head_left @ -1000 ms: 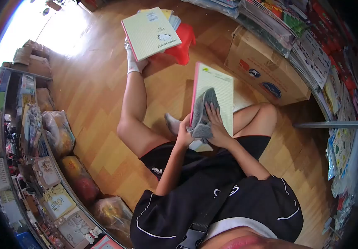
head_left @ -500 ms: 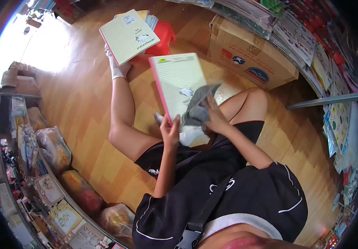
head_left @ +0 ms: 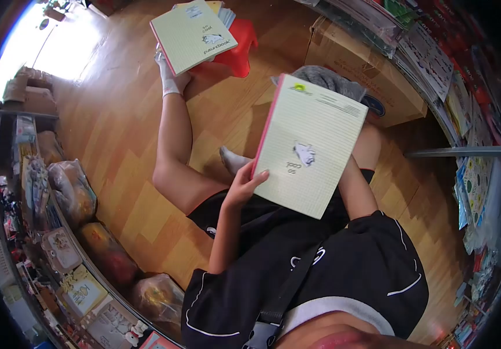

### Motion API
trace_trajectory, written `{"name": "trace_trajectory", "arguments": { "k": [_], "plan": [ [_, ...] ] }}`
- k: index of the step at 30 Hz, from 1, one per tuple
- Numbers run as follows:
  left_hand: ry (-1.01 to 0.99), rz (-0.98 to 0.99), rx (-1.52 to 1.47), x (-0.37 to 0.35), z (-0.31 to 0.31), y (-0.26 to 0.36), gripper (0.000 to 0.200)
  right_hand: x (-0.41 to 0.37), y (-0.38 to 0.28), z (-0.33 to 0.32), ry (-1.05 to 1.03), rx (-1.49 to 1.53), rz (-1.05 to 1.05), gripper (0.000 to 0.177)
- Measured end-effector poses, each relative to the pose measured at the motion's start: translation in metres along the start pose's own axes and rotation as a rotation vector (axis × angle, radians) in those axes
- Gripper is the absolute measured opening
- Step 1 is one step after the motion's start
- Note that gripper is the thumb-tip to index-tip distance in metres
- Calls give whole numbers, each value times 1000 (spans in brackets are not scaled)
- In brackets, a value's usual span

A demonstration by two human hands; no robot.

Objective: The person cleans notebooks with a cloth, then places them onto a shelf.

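A pale cream notebook (head_left: 326,125) with a red-pink spine and a small cartoon animal on its cover is tilted in front of my lap. Its lower left edge is pinched by my left hand (head_left: 243,185), thumb on the cover. Behind the notebook my right hand is hidden; only the right forearm (head_left: 358,189) shows, reaching up beneath it. A grey cloth (head_left: 334,84) sticks out past the notebook's far edge. Whether my right hand holds this cloth cannot be seen.
Another cream notebook (head_left: 192,38) lies on a stack on a red stool (head_left: 240,49). A cardboard box (head_left: 396,87) stands at the far right beside shelves of packaged goods. Left are crowded shelves (head_left: 64,250) and plastic-wrapped bundles (head_left: 73,189) on the wooden floor.
The notebook has moved right and turned, its cover now facing up more fully. My right hand and the grey cloth have gone from the cover's front to behind the notebook.
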State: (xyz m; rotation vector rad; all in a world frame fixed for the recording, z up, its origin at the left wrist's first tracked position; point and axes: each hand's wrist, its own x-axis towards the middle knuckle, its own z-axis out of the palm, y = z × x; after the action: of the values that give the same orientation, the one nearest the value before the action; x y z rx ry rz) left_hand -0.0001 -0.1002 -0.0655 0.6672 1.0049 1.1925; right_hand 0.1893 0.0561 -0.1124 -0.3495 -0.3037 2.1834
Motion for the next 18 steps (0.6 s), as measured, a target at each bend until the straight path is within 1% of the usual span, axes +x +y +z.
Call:
{"name": "trace_trajectory", "arguments": {
  "k": [1, 4, 6, 7, 9, 10, 11, 13, 14, 15, 17, 18],
  "plan": [
    [0, 53, 122, 3, 6, 0, 34, -3, 2, 3, 37, -14, 19, 43],
    [25, 126, 95, 18, 8, -4, 32, -12, 16, 2, 95, -64, 103, 43],
    [99, 230, 59, 27, 5, -1, 30, -26, 23, -1, 103, -101, 158, 42],
    [140, 211, 1, 31, 1, 2, 28, -35, 23, -2, 98, -123, 171, 42],
    [238, 189, -85, 42, -10, 3, 25, -47, 12, 3, 71, -129, 105, 42],
    [290, 187, -84, 48, -17, 4, 24, -48, 3, 8, 63, -121, 51, 38],
    [298, 191, -83, 54, -26, 3, 24, -49, -5, 13, 54, -113, -4, 35],
    [365, 191, -117, 66, -44, -3, 24, -36, -22, 10, 273, -180, 0, 29],
    [400, 168, -64, 71, -50, -7, 24, -28, -23, 14, 298, -183, -52, 29],
    [399, 180, -62, 80, -57, -16, 24, -24, -26, 11, 286, -185, -54, 29],
    [514, 225, 201, 100, -73, -43, 27, -22, -29, -2, 415, -224, -102, 28],
    [501, 202, 293, 106, -81, -51, 32, -20, -26, -5, 358, -228, -139, 30]
  ]
}}
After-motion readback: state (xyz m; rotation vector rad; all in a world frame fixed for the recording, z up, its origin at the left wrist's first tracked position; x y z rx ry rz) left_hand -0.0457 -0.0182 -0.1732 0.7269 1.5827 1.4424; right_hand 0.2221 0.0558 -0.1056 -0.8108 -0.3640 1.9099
